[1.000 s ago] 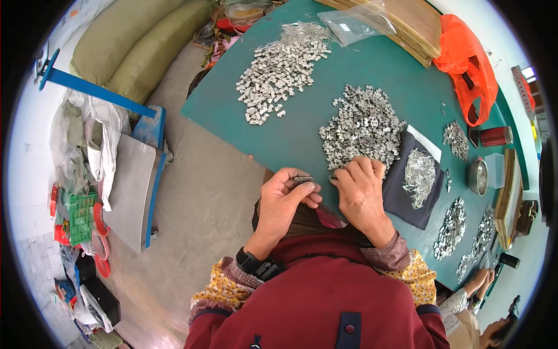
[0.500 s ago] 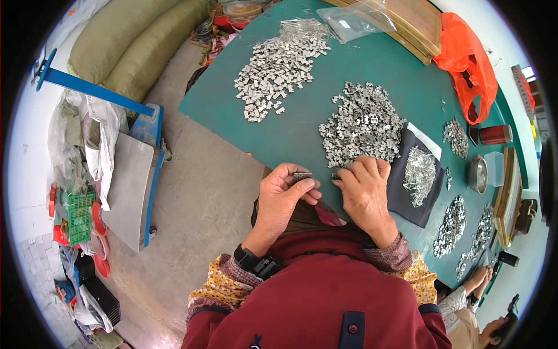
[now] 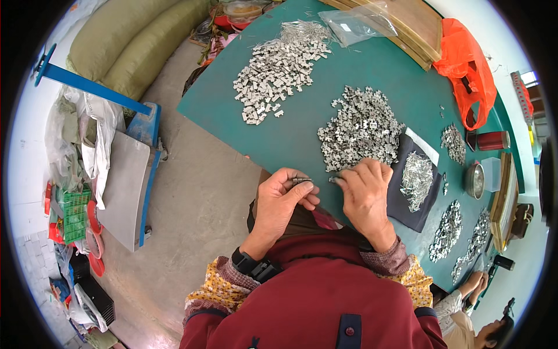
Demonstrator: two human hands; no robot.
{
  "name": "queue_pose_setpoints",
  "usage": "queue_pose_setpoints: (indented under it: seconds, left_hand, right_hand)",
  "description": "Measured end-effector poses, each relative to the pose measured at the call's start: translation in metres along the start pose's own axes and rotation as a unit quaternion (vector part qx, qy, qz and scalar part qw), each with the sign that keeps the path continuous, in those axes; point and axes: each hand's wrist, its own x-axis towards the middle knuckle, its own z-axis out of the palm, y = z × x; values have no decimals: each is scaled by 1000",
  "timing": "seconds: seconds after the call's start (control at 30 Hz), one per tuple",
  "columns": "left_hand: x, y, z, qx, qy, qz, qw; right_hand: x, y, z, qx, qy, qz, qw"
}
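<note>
Sideways, dark strip (image 3: 301, 180) pinched within left grip (image 3: 276, 200); small piece (image 3: 333, 180), pinched in right grip (image 3: 367, 192)

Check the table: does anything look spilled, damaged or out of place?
Nothing looks clearly spilled or damaged: the metal pieces lie mostly heaped. A clear plastic bag looks untidy, crumpled partly over the wooden boards at the table's far side.

Left of the green-topped table (image 3: 209, 99), a grey floor (image 3: 192, 192) spreads out under a blue-framed metal stand (image 3: 125, 189); farther from the table stands a pale wall (image 3: 32, 145). Olive bundles (image 3: 139, 46) lie off the table's left corner, another wall (image 3: 497, 35) to its right.
</note>
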Motion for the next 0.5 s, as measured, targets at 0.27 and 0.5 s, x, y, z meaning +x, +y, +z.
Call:
queue_pose_setpoints:
  seconds: [0.27, 0.5]
  left_hand:
    - [0, 0, 0, -17, -5, 2, 1000]
    - [-1, -1, 0, -5, 0, 2, 1000]
  right_hand:
    - [-2, -4, 8, -54, -42, -35, 997]
    - [-12, -1, 13, -71, -32, -39, 996]
